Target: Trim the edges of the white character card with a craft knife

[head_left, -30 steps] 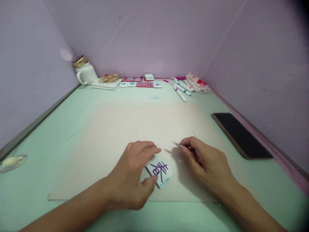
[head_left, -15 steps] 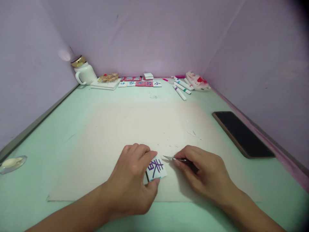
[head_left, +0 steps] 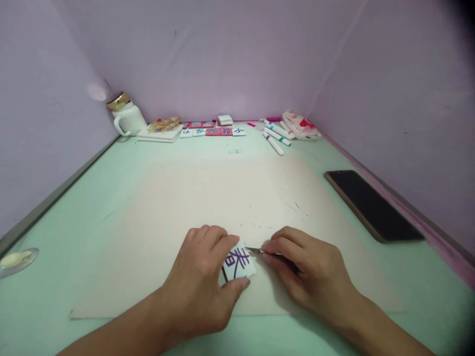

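Note:
Between the thumb and fingers of my left hand (head_left: 206,277) is a small white square tile (head_left: 243,269) with a purple written character on it. The hand covers the tile's left side, and a dark line shows near the thumb. My right hand (head_left: 311,267) is closed round a slim metal craft knife (head_left: 256,250), its blade pointing left. The blade tip lies at the tile's upper right edge; whether it touches or cuts in, I cannot tell. Beneath both hands lies a pale board (head_left: 159,198).
Thin scraps (head_left: 292,206) lie on the board. A phone (head_left: 371,205) rests at right. Along the back stand a white mug (head_left: 130,120), lettered tiles (head_left: 213,132), markers (head_left: 276,133) and a plastic bag (head_left: 299,124). A clear packet (head_left: 18,261) sits at far left.
The knife has come left and slightly down, bringing its tip to the tile's edge. My left thumb has slid a little right along the tile. The view has shifted slightly.

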Available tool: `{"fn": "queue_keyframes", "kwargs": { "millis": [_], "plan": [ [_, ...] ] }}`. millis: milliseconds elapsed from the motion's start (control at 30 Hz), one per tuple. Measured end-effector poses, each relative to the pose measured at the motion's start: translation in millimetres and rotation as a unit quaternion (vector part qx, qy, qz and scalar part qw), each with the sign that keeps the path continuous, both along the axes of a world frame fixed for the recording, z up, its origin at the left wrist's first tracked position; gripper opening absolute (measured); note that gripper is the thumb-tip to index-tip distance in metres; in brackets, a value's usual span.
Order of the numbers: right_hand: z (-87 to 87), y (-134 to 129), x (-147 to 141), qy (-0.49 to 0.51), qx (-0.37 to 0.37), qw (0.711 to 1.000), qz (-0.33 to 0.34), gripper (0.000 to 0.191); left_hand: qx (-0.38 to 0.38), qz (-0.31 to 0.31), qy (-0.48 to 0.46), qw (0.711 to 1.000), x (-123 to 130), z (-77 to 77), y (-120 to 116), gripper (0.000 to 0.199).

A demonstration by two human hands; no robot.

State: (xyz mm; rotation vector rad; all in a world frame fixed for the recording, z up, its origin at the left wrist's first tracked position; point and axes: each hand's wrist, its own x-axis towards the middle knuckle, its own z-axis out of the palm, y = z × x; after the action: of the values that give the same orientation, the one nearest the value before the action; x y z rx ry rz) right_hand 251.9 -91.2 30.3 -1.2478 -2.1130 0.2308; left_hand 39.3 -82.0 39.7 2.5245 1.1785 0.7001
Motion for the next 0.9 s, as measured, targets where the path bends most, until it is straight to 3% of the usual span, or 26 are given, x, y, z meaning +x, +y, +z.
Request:
{"fn": "queue_keyframes", "kwargs": {
  "millis": [333,900],
  "plan": [
    [1.5,1.1,2.7,-0.004,-0.011,1.0,0.016,0.013,0.001,-0.005,-0.01,1.0,-0.5,-0.8,0.3,0.035],
    [-0.7,5.8,-3.5,0.013,0.012,1.0,-0.022,0.012,-0.038,0.019,-0.008,0.999,-0.1,2.0,2.6,0.039]
  ]
}}
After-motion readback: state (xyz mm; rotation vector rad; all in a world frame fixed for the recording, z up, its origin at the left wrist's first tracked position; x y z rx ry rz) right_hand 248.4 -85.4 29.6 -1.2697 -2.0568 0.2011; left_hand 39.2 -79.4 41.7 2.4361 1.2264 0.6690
